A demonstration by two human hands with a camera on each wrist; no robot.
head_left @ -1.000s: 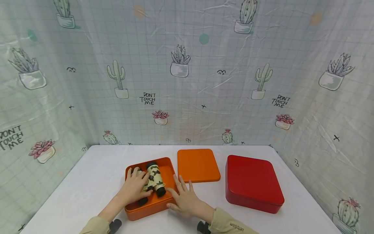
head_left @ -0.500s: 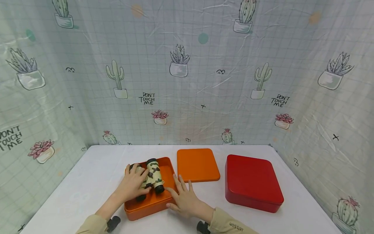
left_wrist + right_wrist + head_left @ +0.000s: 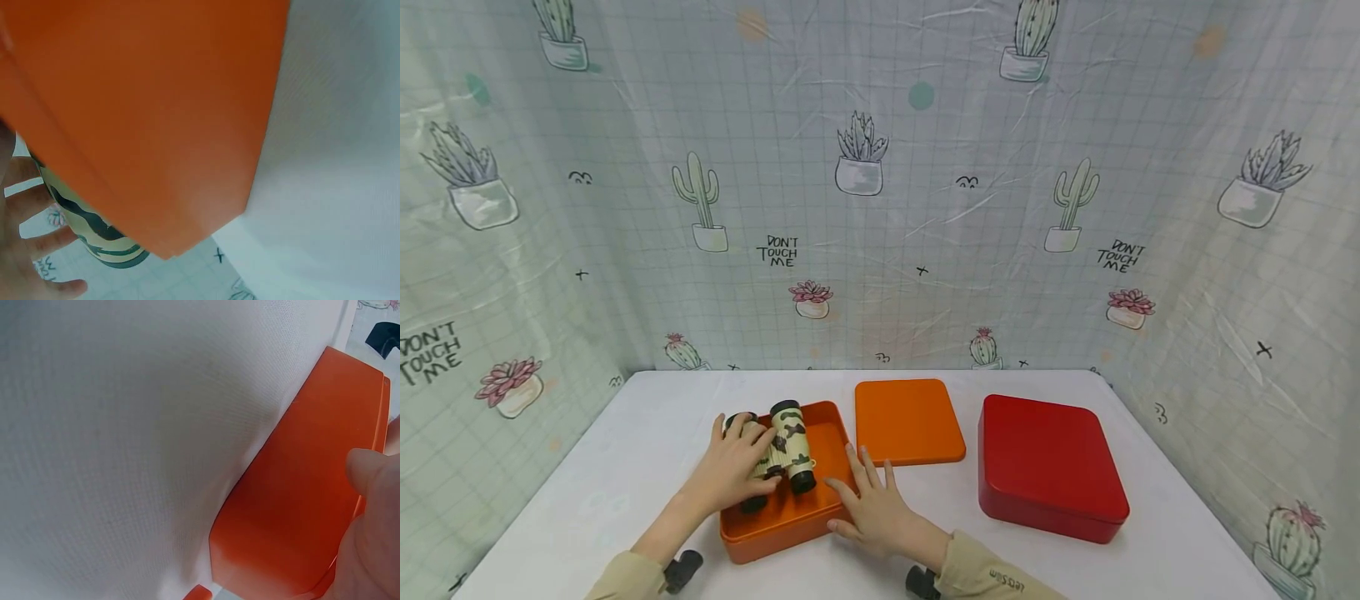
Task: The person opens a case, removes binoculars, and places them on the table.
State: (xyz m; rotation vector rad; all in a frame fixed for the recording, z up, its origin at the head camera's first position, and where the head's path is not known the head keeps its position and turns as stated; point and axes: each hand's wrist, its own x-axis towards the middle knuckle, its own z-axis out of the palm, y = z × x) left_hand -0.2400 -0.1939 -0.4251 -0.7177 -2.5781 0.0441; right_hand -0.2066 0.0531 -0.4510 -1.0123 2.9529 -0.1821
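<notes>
A pair of camouflage-patterned binoculars (image 3: 796,446) with black ends is tilted in the open orange box (image 3: 786,535), its far end up by the box's back rim. My left hand (image 3: 733,465) grips its left barrel from above. In the left wrist view, the end of the binoculars (image 3: 94,231) shows beyond the box wall (image 3: 162,137). My right hand (image 3: 874,515) lies with spread fingers against the box's right side and front corner. Its thumb touches the outer wall of the box (image 3: 287,487) in the right wrist view.
The flat orange lid (image 3: 910,422) lies on the white table (image 3: 625,467) behind my right hand. To its right sits a closed red box (image 3: 1048,467). A cactus-printed curtain (image 3: 880,250) stands behind the table and along both sides.
My left hand has moved up and slightly left with the binoculars, which now sit higher in the box. My right hand has stayed at the box's side.
</notes>
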